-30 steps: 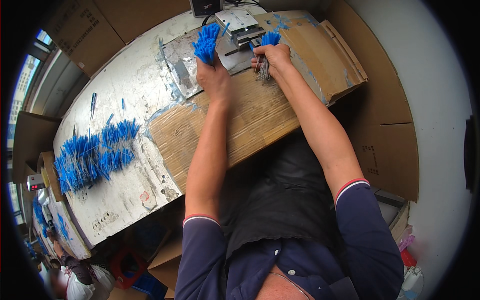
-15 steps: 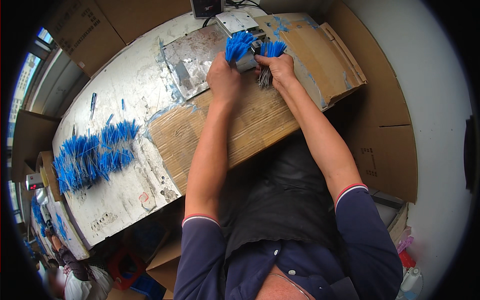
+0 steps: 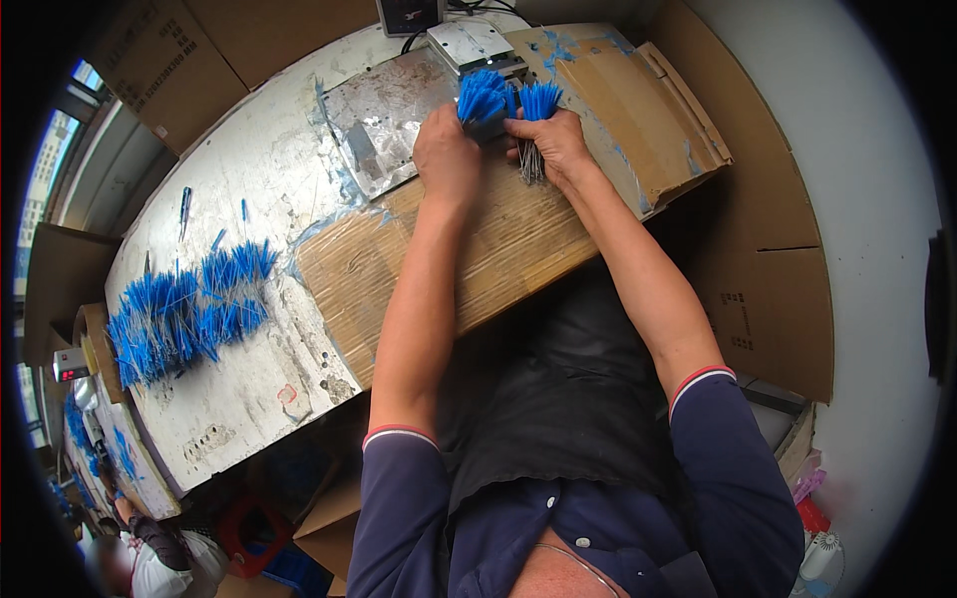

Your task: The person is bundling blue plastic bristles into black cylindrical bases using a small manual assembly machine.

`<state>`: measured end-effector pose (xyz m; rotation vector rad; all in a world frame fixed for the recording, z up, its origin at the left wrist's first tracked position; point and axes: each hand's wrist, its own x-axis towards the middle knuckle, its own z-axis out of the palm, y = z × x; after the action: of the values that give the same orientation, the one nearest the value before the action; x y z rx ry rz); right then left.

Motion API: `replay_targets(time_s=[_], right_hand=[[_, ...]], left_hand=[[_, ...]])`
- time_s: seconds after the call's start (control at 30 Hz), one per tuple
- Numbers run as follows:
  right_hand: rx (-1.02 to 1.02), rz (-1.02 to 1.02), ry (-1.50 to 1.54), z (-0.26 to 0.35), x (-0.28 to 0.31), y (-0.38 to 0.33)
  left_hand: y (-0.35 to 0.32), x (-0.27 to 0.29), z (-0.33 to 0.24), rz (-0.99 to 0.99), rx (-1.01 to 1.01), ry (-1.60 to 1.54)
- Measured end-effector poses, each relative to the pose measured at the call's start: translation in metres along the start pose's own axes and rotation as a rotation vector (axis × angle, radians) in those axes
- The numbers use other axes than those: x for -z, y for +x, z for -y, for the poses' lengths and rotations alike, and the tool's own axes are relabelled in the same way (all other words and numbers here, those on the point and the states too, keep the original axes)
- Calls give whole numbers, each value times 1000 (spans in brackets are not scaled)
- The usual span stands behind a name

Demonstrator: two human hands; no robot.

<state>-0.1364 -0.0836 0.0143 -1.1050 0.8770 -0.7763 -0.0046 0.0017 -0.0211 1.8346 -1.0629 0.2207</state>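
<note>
My left hand (image 3: pixel 446 151) is closed around a bundle of thin blue-ended wires (image 3: pixel 482 97), whose blue ends fan out above the fingers. Close by on the right, my right hand (image 3: pixel 556 143) grips a second bundle of blue-ended wires (image 3: pixel 539 101), with bare grey strands hanging below the fist. Both hands are just in front of a small metal machine (image 3: pixel 471 46) at the back of the bench. The lower part of the left bundle and some fingertips are hidden.
Piles of blue-ended wires (image 3: pixel 159 321) lie on the worn white bench (image 3: pixel 239 399) at left, near a pen (image 3: pixel 186 207). A metal plate (image 3: pixel 389 110) and taped cardboard (image 3: pixel 439 239) cover the work area. A co-worker's sleeve (image 3: pixel 159 548) shows at lower left.
My left hand has moved slightly right with its bundle, and the right bundle has shifted a little left, so the two are closer. The co-worker's arm at lower left has moved.
</note>
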Motion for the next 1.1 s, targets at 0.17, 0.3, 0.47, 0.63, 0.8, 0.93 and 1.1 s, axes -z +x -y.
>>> replay_targets(time_s=[0.17, 0.3, 0.47, 0.63, 0.8, 0.93, 1.1], right_hand=[[-72, -14, -59, 4, -1, 4], [-46, -4, -52, 2, -6, 4], [-10, 66, -121, 2, -16, -2], [-16, 130, -167, 0, -21, -5], [-15, 86, 85, -8, -18, -10], [-41, 166, 48, -8, -17, -18], [85, -19, 25, -6, -10, -7]], left_hand=[[0, 1, -2, -13, 6, 47], [4, 8, -5, -87, 157, -206], [5, 12, -9, -120, 238, -445], [5, 15, -11, -91, 165, -517], [5, 13, -14, -108, 167, -520], [3, 10, -10, -138, 176, -495], [4, 8, -9, -82, 229, -493]])
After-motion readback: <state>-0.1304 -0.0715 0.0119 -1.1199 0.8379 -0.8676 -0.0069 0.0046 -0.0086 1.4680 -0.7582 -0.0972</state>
